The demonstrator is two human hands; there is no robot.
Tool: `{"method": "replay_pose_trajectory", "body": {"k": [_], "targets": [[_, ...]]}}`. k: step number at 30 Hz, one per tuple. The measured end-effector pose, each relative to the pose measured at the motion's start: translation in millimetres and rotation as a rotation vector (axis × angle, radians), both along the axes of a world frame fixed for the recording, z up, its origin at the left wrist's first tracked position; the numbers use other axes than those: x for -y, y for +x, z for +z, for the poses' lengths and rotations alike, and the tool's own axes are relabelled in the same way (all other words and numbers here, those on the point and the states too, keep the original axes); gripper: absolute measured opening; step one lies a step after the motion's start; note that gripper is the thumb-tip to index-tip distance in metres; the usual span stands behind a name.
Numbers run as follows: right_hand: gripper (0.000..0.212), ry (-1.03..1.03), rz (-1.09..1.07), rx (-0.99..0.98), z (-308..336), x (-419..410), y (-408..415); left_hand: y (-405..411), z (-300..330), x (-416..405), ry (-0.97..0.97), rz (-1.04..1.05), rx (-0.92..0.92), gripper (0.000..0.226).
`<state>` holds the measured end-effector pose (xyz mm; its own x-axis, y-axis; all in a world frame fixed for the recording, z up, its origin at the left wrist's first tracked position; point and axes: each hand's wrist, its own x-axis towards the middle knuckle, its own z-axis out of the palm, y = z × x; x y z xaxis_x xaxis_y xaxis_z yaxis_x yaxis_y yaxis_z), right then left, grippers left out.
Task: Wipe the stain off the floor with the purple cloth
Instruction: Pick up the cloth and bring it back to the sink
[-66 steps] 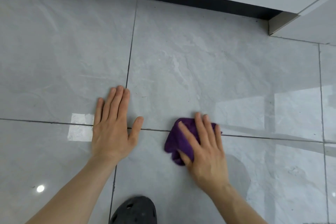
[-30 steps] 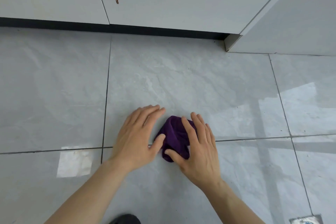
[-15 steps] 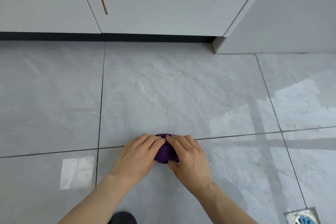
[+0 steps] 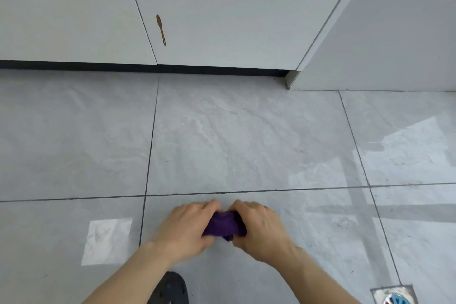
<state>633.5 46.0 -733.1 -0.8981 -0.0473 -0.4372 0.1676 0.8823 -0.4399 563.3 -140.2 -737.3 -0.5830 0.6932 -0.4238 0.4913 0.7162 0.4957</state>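
Both hands bunch the purple cloth [image 4: 224, 226] between them on the floor [image 4: 222, 145].

Left hand [image 4: 185, 228] and right hand [image 4: 259, 227] are curled around the cloth from either side, fingertips nearly meeting over it, so only its middle shows. It sits low on the grey tiles, just this side of a grout line [image 4: 296, 189]. A black shoe [image 4: 170, 289] shows beneath the left forearm, and a floor drain [image 4: 393, 296] lies off to the lower right. Far ahead, white cabinet doors [image 4: 222, 12] carry a brown drip [image 4: 161, 29]. Both forearms reach in from below, wrists angled inward.
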Motion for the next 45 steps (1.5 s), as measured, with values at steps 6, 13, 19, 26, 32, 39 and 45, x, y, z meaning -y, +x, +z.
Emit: {"method": "replay_pose_trajectory", "body": {"k": [6,13,19,26,32,39,45], "targets": [[0.04,0.012,-0.078,-0.21,86,-15,-50,-59,96,-16,0.064,0.033,-0.15,0.048],[0.033,0.078,-0.137,-0.318,248,-20,-69,-84,267,-33,0.07,0.025,-0.248,0.043],[0.033,0.096,-0.145,-0.304,409,-17,-56,-73,427,-31,0.069,0.008,-0.258,0.04],[0.032,0.124,-0.13,-0.323,630,-15,-56,-71,646,-29,0.097,0.081,-0.265,0.04],[0.03,0.107,-0.166,-0.409,806,-17,-70,-85,816,-32,0.156,0.094,-0.375,0.04],[0.032,0.108,-0.18,-0.49,941,-15,-97,-110,941,-26,0.291,0.132,-0.437,0.041],[0.04,0.116,-0.21,-0.643,1011,-12,-127,-145,1010,-24,0.412,0.153,-0.519,0.044]]}}
